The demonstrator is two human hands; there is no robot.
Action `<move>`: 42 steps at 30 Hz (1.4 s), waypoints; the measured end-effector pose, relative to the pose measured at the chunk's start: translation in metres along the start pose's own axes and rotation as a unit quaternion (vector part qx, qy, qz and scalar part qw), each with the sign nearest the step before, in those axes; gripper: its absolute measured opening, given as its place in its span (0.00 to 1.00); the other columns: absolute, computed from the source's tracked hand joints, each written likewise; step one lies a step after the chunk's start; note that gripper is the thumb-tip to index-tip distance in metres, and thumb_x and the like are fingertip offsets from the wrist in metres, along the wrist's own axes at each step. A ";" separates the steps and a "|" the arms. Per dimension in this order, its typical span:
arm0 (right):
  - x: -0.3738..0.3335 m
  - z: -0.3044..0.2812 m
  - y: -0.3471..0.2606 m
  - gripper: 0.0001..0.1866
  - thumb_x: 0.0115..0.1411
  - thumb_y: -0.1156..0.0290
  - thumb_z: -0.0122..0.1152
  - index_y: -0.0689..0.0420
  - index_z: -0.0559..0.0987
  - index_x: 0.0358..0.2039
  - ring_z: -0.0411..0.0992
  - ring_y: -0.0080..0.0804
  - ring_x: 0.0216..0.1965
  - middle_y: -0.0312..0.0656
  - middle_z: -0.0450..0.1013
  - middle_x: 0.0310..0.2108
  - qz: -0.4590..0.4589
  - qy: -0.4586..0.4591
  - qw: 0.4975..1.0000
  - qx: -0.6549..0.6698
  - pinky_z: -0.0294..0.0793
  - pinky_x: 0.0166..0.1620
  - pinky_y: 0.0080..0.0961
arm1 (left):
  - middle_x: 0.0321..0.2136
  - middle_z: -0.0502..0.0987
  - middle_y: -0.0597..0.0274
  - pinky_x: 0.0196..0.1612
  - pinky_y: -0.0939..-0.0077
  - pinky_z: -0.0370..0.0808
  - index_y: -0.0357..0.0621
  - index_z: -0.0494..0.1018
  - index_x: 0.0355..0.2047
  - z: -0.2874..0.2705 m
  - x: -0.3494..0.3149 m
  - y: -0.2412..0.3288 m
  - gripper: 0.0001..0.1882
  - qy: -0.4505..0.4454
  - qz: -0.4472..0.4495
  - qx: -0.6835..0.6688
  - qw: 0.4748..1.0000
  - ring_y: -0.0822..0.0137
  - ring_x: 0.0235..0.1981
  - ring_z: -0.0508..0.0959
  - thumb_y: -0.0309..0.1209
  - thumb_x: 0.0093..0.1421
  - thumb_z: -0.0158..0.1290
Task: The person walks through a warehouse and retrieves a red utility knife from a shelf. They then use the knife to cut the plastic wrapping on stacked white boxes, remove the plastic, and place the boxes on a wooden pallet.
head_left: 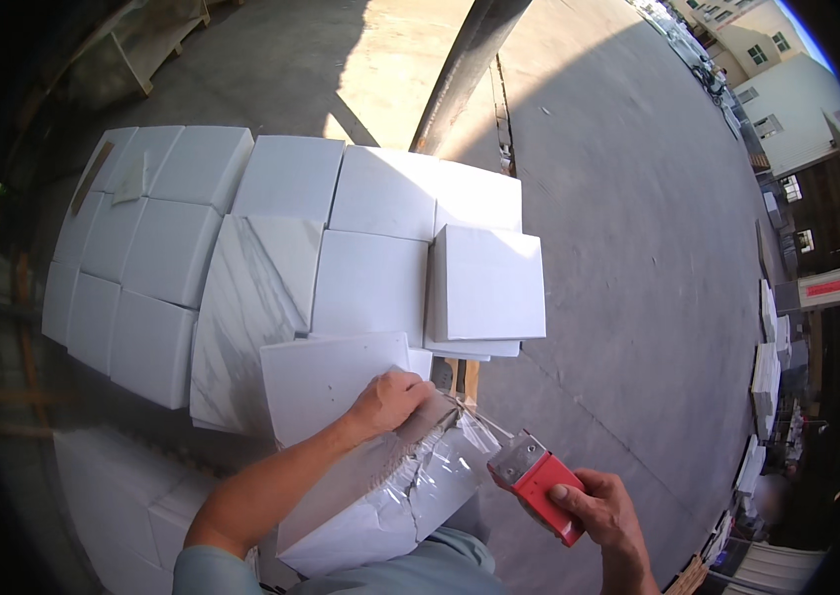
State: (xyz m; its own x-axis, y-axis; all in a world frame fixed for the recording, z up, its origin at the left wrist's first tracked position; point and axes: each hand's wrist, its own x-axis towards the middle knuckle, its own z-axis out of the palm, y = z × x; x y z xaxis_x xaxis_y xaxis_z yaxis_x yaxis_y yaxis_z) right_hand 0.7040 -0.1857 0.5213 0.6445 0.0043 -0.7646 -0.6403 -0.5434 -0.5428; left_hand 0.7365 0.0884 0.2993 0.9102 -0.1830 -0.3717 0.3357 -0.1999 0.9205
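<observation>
A white cardboard box [360,521] leans tilted against my front, its side crumpled and torn, with shiny clear tape [450,461] across the damage. My left hand [393,400] is closed over the box's upper edge, near the torn part. In my right hand [603,511] is a red tape dispenser [544,488] with a metal end, held to the right of the box. A thin strip of tape seems to run from its metal end to the box's torn corner. What my left fingertips grip is hidden.
Rows of white boxes [375,283] stand stacked ahead, one box [494,283] raised at the right end. A grey-veined marble slab [246,317] lies among them. A dark post [465,74] rises behind. Concrete floor [628,248] spreads to the right; more white boxes [127,496] sit at lower left.
</observation>
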 end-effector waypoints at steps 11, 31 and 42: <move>-0.001 0.002 0.004 0.28 0.57 0.48 0.68 0.65 0.81 0.37 0.69 0.20 0.25 0.36 0.74 0.23 0.005 0.000 1.000 -0.007 0.68 0.28 0.21 | 0.40 0.79 0.43 0.46 0.55 0.75 0.38 0.68 0.48 -0.012 -0.011 0.041 0.25 0.018 -0.096 0.300 0.949 0.46 0.42 0.80 0.49 0.64 0.48; 0.013 0.001 0.031 0.30 0.58 0.46 0.66 0.67 0.81 0.38 0.72 0.23 0.25 0.41 0.76 0.23 -0.025 -0.063 0.998 0.012 0.72 0.30 0.24 | 0.50 0.72 0.56 0.62 0.69 0.61 0.39 0.71 0.48 0.005 -0.004 0.047 0.13 -0.233 0.146 -0.077 0.959 0.63 0.55 0.69 0.29 0.64 0.48; 0.015 0.006 0.033 0.30 0.58 0.46 0.66 0.67 0.81 0.37 0.71 0.23 0.25 0.40 0.75 0.23 -0.040 -0.061 0.997 0.010 0.71 0.30 0.24 | 0.54 0.68 0.56 0.65 0.69 0.56 0.41 0.66 0.53 0.006 -0.020 0.059 0.19 -0.189 0.123 -0.095 0.970 0.64 0.61 0.63 0.26 0.61 0.49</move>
State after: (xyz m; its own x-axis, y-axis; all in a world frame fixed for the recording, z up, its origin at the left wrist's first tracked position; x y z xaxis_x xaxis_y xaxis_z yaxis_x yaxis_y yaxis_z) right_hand 0.6895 -0.1985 0.4896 0.6387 0.1492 -0.7548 -0.5986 -0.5200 -0.6093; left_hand 0.7367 0.0748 0.3603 0.8266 -0.5492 -0.1232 0.1919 0.0692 0.9790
